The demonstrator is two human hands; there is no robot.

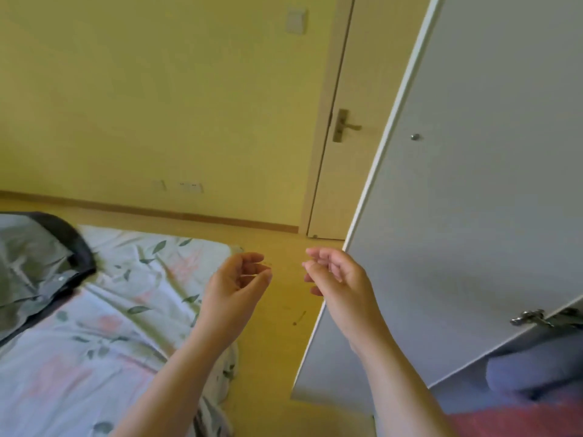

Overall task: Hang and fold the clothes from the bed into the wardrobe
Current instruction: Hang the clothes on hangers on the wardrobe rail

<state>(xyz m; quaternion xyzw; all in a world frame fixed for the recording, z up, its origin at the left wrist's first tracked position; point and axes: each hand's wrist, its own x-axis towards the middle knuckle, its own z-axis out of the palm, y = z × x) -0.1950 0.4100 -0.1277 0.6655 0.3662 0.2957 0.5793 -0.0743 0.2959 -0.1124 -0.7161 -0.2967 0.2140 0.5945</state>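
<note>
Grey jacket (pixel 34 263) is lying on the bed (pixel 94 342). The left hand (pixel 235 288) and right hand (pixel 334 279) are hovering empty, fingers loosely curled.

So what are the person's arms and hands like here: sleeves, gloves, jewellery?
Two bare hands, left hand and right hand. No gloves, rings, watch or bracelet show. Both forearms are uncovered to the frame's edge; no sleeve shows.
</note>
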